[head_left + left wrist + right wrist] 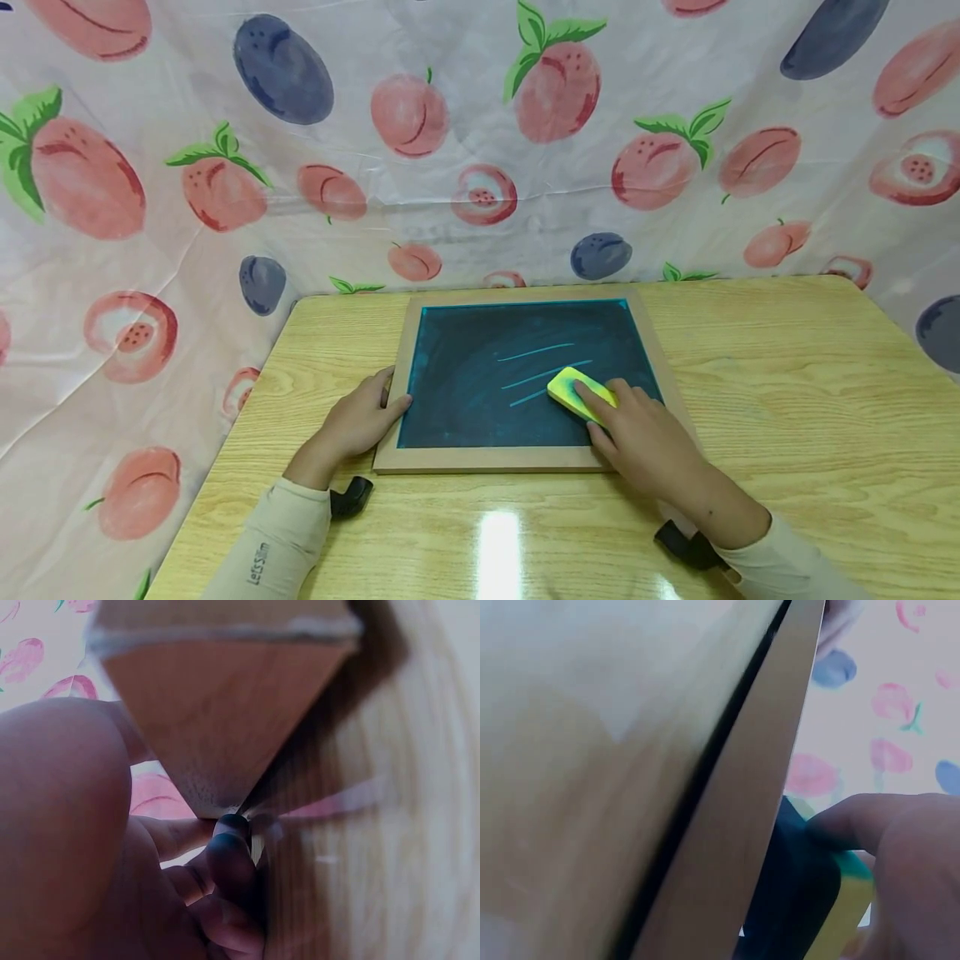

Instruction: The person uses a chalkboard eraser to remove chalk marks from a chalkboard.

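Observation:
A small blackboard with a pale wooden frame lies on the table, bearing three slanted blue chalk strokes. My left hand holds the frame's left side, thumb over the top. In the left wrist view, its fingers curl at the lower edge of the frame. On the board's right half, my right hand grips a yellow board eraser with blue-green smudges on top. The lowest stroke runs up to the eraser. From the right wrist, the eraser's dark underside shows beyond the frame edge.
The board rests near the back of a light wood-grain table. Behind and to the left hangs a white cloth printed with peaches and dark plums. Black wrist-camera mounts sit below both wrists.

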Action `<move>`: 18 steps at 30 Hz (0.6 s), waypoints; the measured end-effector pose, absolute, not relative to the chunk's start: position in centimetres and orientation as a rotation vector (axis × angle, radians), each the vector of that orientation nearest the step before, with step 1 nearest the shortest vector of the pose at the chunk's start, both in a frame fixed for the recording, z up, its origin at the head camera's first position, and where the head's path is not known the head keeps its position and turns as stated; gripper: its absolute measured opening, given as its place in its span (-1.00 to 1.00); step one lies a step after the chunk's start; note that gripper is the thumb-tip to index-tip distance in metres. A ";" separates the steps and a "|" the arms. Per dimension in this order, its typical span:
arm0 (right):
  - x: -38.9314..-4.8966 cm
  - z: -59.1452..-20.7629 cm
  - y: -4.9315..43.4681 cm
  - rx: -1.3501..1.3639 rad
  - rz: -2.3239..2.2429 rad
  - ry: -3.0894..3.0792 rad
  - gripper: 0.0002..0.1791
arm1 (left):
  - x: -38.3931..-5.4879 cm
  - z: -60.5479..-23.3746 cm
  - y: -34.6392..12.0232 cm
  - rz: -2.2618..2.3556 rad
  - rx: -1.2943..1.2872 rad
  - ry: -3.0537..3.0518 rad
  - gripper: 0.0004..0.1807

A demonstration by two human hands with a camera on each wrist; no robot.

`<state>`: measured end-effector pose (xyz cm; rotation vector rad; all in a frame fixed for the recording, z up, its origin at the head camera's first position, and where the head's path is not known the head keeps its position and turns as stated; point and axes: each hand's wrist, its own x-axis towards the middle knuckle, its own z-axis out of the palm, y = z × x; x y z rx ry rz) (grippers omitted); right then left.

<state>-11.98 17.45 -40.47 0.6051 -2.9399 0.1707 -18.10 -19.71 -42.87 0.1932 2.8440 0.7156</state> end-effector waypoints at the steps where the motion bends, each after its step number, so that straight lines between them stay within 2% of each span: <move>1: -12.2 -40.4 17.8 0.589 0.159 -2.938 -0.42 | -18.1 -42.9 -19.7 0.711 0.193 2.846 -0.25; 10: -13.8 -40.2 21.0 0.456 0.132 -2.929 -0.45 | -18.0 -43.0 -19.9 0.785 0.249 2.845 -0.29; 18: -14.0 -40.0 21.4 0.448 0.145 -2.947 -0.45 | -17.9 -43.0 -20.2 0.816 0.305 2.851 -0.33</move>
